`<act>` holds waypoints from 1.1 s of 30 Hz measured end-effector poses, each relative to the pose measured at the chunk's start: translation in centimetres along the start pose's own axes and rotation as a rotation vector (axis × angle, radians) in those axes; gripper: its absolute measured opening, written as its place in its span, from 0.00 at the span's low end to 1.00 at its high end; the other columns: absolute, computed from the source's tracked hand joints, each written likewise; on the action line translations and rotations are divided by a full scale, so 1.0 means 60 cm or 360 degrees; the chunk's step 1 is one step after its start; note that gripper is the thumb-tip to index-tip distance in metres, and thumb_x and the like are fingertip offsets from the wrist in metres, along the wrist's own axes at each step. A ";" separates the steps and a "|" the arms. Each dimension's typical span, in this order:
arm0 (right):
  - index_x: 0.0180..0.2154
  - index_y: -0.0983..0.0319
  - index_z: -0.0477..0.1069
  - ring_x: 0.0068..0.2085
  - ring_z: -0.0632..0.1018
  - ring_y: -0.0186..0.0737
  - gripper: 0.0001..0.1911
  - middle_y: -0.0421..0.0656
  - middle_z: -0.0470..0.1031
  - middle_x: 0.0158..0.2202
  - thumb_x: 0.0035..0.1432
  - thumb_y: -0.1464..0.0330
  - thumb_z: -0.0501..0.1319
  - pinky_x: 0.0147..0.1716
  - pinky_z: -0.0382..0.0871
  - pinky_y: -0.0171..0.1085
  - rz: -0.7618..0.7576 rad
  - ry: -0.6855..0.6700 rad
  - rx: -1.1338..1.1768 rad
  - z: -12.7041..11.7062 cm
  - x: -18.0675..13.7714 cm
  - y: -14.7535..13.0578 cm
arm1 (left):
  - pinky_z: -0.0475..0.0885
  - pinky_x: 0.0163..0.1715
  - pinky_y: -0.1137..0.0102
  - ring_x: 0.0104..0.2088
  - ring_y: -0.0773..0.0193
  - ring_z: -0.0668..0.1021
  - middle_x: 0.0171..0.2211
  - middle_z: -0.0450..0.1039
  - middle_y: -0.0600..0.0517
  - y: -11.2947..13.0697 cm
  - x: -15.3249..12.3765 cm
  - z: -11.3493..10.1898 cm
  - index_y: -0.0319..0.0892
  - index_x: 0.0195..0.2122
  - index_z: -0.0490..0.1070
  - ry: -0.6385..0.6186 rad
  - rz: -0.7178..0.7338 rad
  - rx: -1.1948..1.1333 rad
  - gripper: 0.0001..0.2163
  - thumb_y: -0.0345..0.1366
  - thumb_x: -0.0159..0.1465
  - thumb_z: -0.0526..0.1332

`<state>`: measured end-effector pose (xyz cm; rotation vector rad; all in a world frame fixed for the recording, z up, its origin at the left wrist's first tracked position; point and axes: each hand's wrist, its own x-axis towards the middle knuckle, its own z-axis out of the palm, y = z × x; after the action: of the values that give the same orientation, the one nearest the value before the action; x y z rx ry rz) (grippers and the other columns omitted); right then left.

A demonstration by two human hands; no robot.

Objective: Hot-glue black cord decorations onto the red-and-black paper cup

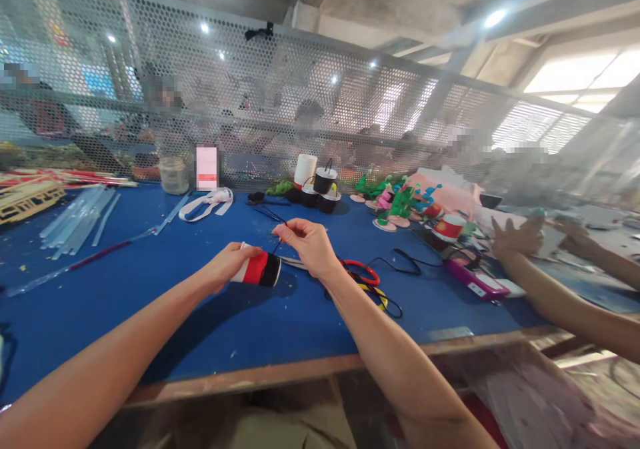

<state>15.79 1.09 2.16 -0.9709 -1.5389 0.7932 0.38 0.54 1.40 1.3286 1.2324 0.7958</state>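
Note:
My left hand [227, 264] is wrapped round a small paper cup [260, 269] banded white, red and black, held on its side just above the blue table [150, 289]. My right hand [309, 243] pinches a thin black string [278, 230] that runs down to the cup's black rim. Red-handled scissors [361, 270] lie on the table just right of my right wrist.
Black-and-white cups [320, 185] stand at the back centre, green and pink paper flowers [395, 203] to their right. Clear glue sticks [80, 215] lie far left, a jar [173, 174] by the mesh screen. Another person's hands [520, 237] work at the right, near a pink device [476, 282].

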 end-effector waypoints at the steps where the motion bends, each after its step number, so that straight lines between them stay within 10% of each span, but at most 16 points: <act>1: 0.23 0.64 0.70 0.24 0.68 0.31 0.12 0.39 0.69 0.21 0.45 0.61 0.59 0.28 0.63 0.32 -0.0007 0.0004 -0.0004 0.000 0.000 0.000 | 0.53 0.17 0.75 0.15 0.72 0.62 0.13 0.60 0.58 -0.001 0.002 -0.001 0.37 0.23 0.65 0.0014 -0.0008 -0.0004 0.12 0.43 0.46 0.57; 33: 0.19 0.65 0.66 0.20 0.63 0.29 0.13 0.36 0.65 0.17 0.45 0.61 0.58 0.22 0.57 0.31 0.0099 -0.0145 -0.0262 0.001 0.010 0.023 | 0.50 0.17 0.76 0.17 0.75 0.56 0.14 0.53 0.59 0.001 -0.022 0.007 0.39 0.17 0.57 -0.0240 0.0488 0.0271 0.15 0.45 0.51 0.53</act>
<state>15.89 2.20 1.20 -1.1209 -1.6797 0.7726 0.51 -0.83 1.61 1.7125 1.0076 0.7993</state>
